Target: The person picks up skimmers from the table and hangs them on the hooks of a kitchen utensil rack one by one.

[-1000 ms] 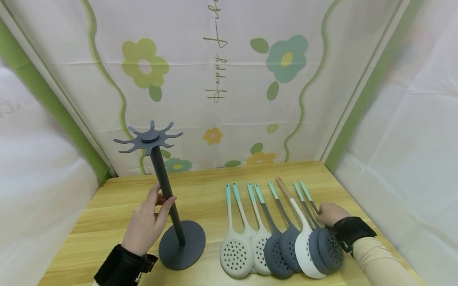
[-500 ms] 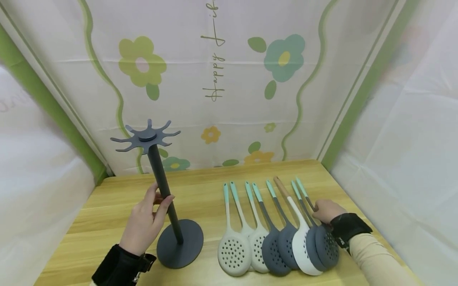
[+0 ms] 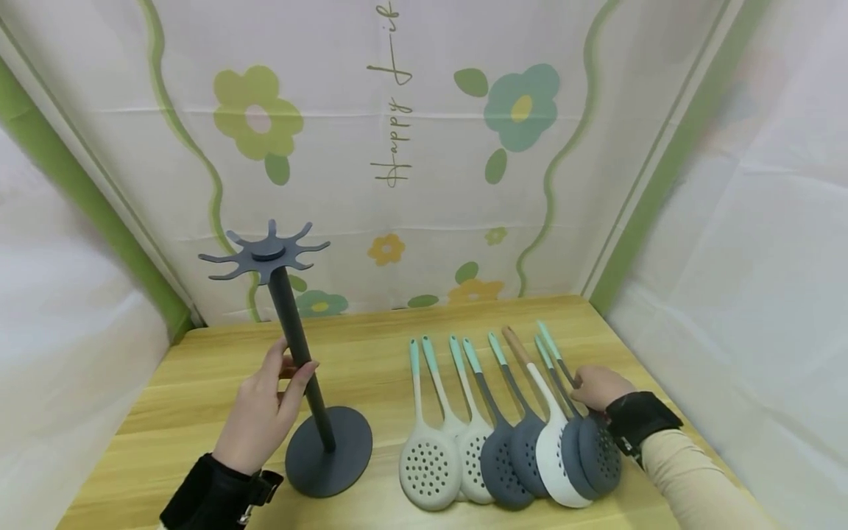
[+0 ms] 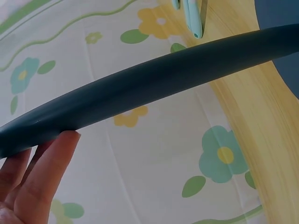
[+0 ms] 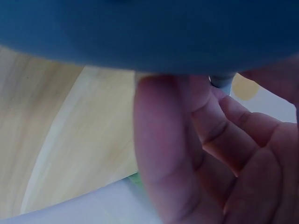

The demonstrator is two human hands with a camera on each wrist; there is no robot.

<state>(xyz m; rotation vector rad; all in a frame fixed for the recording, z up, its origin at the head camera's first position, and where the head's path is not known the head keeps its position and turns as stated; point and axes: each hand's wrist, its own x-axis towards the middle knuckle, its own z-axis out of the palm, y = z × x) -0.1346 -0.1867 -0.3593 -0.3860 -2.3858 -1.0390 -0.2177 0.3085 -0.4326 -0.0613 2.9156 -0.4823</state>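
Lying nearest me, heads overlapping towards the near edge of the counter, the row of skimmers has one that has just shifted: the outermost skimmer, dark, by the right edge. Its mint handle end has swung inward and towards the far edge, and now reaches past its neighbour's tip; I read that as the skimmer starting to come away from the row. The right grip is curled round its shaft, though the dark head hides the exact contact from the wrist camera. To the left, the left grip lightly pinches the post of the dark stand, thumb on one side, fingers on the other, just as a second ago. The stand's round base sits on the counter's left half, its prongs bare. Beyond the far edge hangs a flowered cloth.
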